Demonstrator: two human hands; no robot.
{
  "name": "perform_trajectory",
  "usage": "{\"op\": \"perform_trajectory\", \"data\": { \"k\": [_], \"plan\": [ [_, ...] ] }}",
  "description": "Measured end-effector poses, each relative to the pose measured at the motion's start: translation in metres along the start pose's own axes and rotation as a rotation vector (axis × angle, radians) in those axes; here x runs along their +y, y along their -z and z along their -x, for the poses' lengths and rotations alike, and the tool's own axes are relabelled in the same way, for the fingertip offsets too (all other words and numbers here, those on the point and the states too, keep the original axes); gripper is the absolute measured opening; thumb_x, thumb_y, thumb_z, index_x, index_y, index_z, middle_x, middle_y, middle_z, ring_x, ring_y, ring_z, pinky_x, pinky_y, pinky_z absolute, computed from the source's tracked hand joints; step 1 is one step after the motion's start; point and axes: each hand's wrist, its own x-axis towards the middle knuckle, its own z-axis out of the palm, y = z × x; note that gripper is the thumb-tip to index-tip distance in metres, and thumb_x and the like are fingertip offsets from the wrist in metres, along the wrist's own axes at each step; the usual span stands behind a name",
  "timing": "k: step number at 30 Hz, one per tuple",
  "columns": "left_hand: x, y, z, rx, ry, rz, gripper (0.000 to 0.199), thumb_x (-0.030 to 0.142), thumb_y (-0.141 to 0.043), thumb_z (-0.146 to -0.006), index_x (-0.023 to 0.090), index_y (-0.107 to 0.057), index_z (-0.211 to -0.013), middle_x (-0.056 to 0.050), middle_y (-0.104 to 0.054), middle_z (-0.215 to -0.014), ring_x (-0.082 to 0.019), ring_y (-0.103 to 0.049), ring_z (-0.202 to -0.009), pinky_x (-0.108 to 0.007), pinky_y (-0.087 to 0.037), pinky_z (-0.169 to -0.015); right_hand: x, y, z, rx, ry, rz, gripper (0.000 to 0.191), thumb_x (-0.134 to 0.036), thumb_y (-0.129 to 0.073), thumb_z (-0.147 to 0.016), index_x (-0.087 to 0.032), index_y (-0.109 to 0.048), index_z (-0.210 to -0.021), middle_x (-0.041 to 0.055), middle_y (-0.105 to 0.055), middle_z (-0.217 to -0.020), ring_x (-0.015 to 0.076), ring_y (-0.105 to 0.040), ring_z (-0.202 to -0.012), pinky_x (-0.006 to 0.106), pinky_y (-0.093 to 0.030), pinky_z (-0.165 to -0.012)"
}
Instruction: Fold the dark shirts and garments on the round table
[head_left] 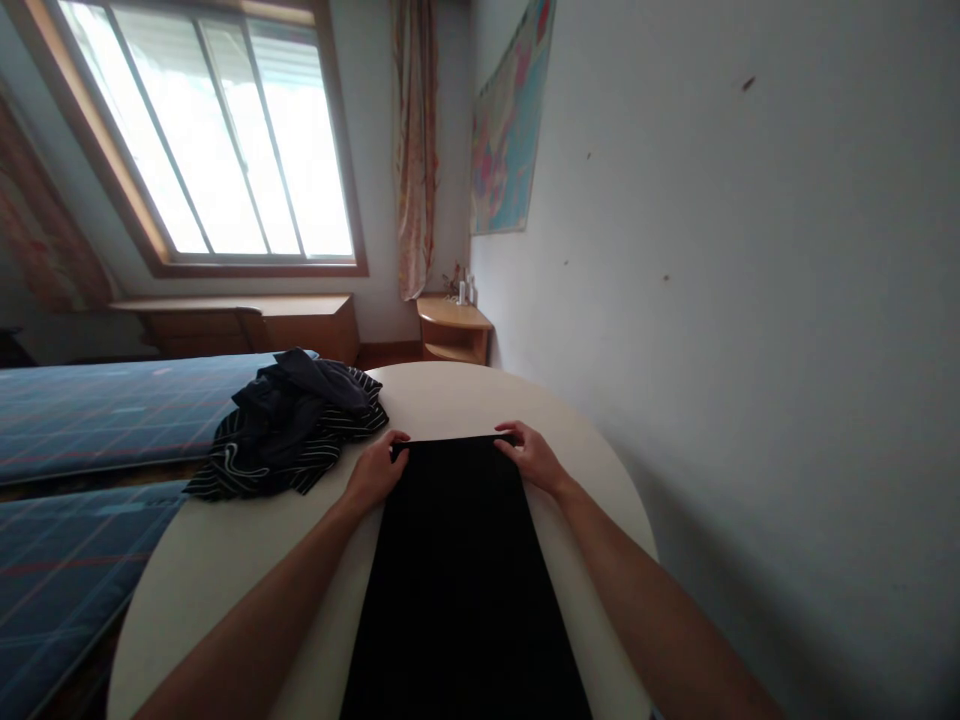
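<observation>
A long black garment [461, 570] lies flat on the round pale table [600, 450], running from its far edge down to the bottom of the view. It looks like folded trousers, though its dark surface hides any detail. My left hand [379, 468] pinches the far left corner between thumb and fingers. At the far right corner, my right hand [531, 455] grips the cloth the same way. The far edge is stretched nearly straight between both hands. The near end is cut off by the frame.
A heap of dark and striped clothes [300, 420] rests on the table's left side. Two blue plaid mattresses [97, 415] adjoin the table at left. The white wall [787, 350] rises close on the right. A small corner shelf [454, 315] and a desk [300, 305] stand beyond.
</observation>
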Motion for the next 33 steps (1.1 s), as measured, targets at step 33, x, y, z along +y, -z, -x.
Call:
{"op": "perform_trajectory", "data": {
  "k": [33],
  "plan": [
    [0.073,-0.034,0.086,-0.414,-0.333,-0.362,0.061,0.048,-0.045,-0.096,0.027,-0.033,-0.152,-0.01,-0.017,-0.163,-0.037,-0.008,-0.149,-0.061,-0.015,-0.117,-0.01,0.02,0.031,0.241,-0.264,0.807,0.03,-0.037,-0.06,-0.088,-0.014,-0.074,-0.1,0.0246,-0.05,-0.139,0.0455,-0.036,-0.134,0.068,-0.018,-0.108]
  ]
}}
